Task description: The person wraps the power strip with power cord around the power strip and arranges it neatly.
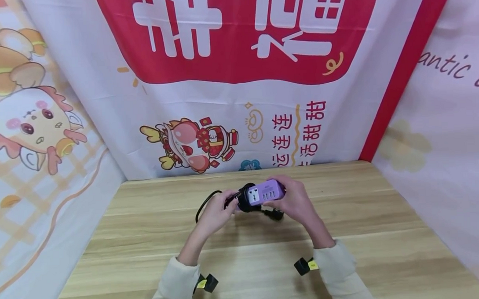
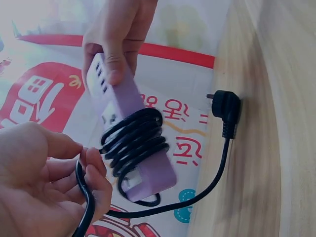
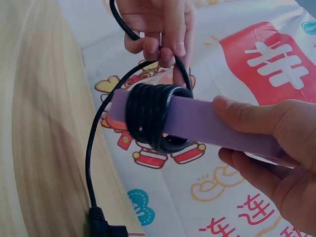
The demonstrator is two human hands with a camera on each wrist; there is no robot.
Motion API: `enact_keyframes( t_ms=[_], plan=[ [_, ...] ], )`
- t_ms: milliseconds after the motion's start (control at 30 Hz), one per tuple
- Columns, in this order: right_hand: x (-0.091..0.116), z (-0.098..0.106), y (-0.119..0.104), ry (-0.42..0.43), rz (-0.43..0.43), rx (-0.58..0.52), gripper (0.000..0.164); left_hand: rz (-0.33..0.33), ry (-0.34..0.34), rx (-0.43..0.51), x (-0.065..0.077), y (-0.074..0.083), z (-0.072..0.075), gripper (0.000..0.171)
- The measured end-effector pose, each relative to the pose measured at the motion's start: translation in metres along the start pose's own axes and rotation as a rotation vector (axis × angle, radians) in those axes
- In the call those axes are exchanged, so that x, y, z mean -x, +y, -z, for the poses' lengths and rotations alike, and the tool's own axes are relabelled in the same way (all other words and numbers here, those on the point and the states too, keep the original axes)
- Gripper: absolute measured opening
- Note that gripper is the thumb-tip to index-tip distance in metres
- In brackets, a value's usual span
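A purple power strip (image 1: 270,191) with white sockets is held above the table by my right hand (image 1: 296,199), thumb on one face and fingers on the other. Several turns of black cable (image 2: 136,140) wrap around the strip's other end. My left hand (image 1: 219,212) pinches the loose length of this cable between thumb and fingers, beside the wound part. In the right wrist view the left hand (image 3: 160,24) shows with the cable running through its fingers. The black plug (image 2: 226,106) hangs from the cable's end, below the strip.
A wood-grain table (image 1: 251,263) lies beneath both hands. Printed cloth walls stand behind it (image 1: 245,92) and on both sides. Small black wrist cameras (image 1: 206,283) with yellow labels sit near the sleeves.
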State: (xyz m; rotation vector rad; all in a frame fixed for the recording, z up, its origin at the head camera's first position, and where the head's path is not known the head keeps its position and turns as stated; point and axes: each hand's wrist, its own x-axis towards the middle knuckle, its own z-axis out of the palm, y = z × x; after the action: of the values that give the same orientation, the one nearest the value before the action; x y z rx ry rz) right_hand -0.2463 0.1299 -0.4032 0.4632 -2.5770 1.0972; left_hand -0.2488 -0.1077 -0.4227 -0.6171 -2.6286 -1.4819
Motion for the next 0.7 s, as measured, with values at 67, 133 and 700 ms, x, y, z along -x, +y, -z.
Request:
enact_keyframes(
  t_ms=[67,133,700],
  plan=[
    [0.000,-0.002,0.003,0.028,0.002,-0.018,0.065,0.043,-0.022,0.068,0.000,0.000,0.001,0.029],
    [0.001,-0.003,0.005,0.055,0.011,-0.039,0.064,0.086,-0.042,0.157,0.000,0.000,0.002,0.033],
    [-0.002,0.003,0.013,0.256,-0.009,-0.095,0.070,0.027,-0.203,0.239,0.006,0.006,0.007,0.022]
  ],
)
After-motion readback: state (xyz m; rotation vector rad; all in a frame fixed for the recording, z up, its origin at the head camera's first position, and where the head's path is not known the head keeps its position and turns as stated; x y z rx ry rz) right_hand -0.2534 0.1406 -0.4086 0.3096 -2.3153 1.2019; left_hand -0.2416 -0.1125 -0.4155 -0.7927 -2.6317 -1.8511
